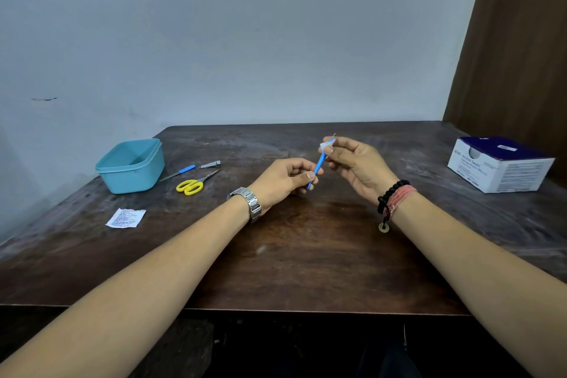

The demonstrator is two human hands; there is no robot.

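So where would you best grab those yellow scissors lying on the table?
The scissors lie flat and closed, loops toward the person, blades pointing away toward the nail clipper. Probably best from the near side, by the yellow loops.

Blue tool (317, 166), white wipe (324, 146), teal tub (130, 167), yellow-handled scissors (191, 186), dark brown table (306, 255)

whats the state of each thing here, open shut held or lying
held blue tool: in the air, tilted
left hand: grips its lower end
right hand: pinches white wipe on its upper end
teal tub: open, no lid
scissors: closed, lying flat
nail clipper: closed, flat
sachet: torn open, flat
swab box: upright, opening unclear
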